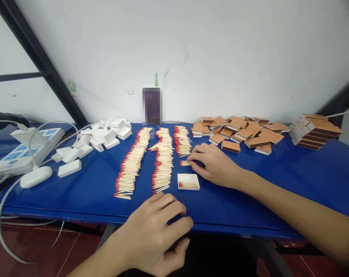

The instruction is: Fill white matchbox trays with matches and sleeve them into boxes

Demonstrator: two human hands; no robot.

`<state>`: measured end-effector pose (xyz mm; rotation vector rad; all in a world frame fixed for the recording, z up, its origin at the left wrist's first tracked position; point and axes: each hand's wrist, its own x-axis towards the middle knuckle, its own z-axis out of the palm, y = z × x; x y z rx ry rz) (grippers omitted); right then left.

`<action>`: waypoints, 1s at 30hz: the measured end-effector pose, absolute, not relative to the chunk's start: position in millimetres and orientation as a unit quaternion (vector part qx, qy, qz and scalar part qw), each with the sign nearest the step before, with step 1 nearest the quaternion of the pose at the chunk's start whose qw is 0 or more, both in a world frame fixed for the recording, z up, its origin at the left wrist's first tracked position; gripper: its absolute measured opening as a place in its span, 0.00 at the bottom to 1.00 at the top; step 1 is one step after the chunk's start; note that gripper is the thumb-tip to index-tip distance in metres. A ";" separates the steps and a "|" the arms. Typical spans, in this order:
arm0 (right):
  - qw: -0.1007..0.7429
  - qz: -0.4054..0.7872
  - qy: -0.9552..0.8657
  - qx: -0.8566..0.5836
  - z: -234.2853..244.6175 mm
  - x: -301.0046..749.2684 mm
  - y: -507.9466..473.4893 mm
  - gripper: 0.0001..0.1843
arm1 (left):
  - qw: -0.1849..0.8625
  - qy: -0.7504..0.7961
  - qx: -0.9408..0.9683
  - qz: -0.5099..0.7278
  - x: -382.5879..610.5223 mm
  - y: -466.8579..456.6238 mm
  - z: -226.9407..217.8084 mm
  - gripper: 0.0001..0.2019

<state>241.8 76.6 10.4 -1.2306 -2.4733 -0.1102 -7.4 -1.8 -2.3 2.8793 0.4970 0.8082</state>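
Note:
My right hand (213, 163) has its thumb and forefinger closed on the pale ends of a few red-tipped matches (184, 163) lying on the blue table. Just below them is a white matchbox tray (188, 177) with several matches along its front side. My left hand (157, 234) hovers at the table's front edge, its fingers loosely bent and apart, with nothing in them. Beyond it lie long rows of matches, a left row (131, 165), a middle row (163, 157) and a shorter right row (182, 141), heads to the left.
White trays (101, 134) are heaped at the back left, near a power strip (30, 150) and a white cabled device (36, 177). Orange matchbox sleeves (246, 132) lie loose at the back right, beside stacked matchboxes (315, 130). A blurred dark rectangle (152, 106) stands against the wall.

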 end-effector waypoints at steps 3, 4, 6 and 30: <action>0.187 -0.039 -0.879 -0.437 10.4 241.7 76.1 0.14 | 0.055 0.164 0.949 0.264 -7.7 -2.0 -2.7 0.09; 0.187 -0.038 -0.879 -0.436 10.4 241.7 76.1 0.14 | 0.054 0.164 0.949 0.265 -7.9 -2.0 -2.7 0.09; 0.189 -0.038 -0.880 -0.433 10.4 241.5 76.0 0.13 | 0.054 0.163 0.949 0.267 -8.0 -2.1 -2.4 0.09; 0.162 -0.047 -0.866 -0.472 12.0 242.9 77.2 0.18 | 0.057 0.163 0.949 0.264 -7.4 -1.7 -1.0 0.09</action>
